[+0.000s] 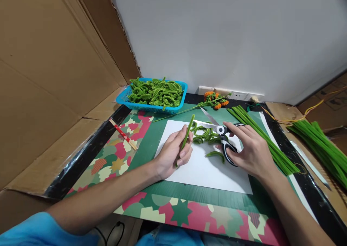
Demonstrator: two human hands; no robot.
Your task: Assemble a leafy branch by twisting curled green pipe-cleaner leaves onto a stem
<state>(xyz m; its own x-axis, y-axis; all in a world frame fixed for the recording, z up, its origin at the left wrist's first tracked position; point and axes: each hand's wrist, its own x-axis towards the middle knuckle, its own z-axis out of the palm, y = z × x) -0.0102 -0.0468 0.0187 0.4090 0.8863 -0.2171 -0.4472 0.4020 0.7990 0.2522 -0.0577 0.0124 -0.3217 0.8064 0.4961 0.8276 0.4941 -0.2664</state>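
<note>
Pinched the stem (188,133) aslant over the paper (195,172) with the fingers (185,154) of the left hand (175,148) and held the scissors (221,130) with parted blades (209,116) in the right hand (252,146), hooking fingers about the handles (224,147), likely risking a nicked left finger from closing the blades too near or slippage from gripping loosely.

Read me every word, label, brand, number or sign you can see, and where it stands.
No text is legible.
Red wrapper on the wooden sticks: pale marks, too small to read.
Cardboard at far right: dark marks, too blurred to read.
Scissors: no lettering I can make out.
</note>
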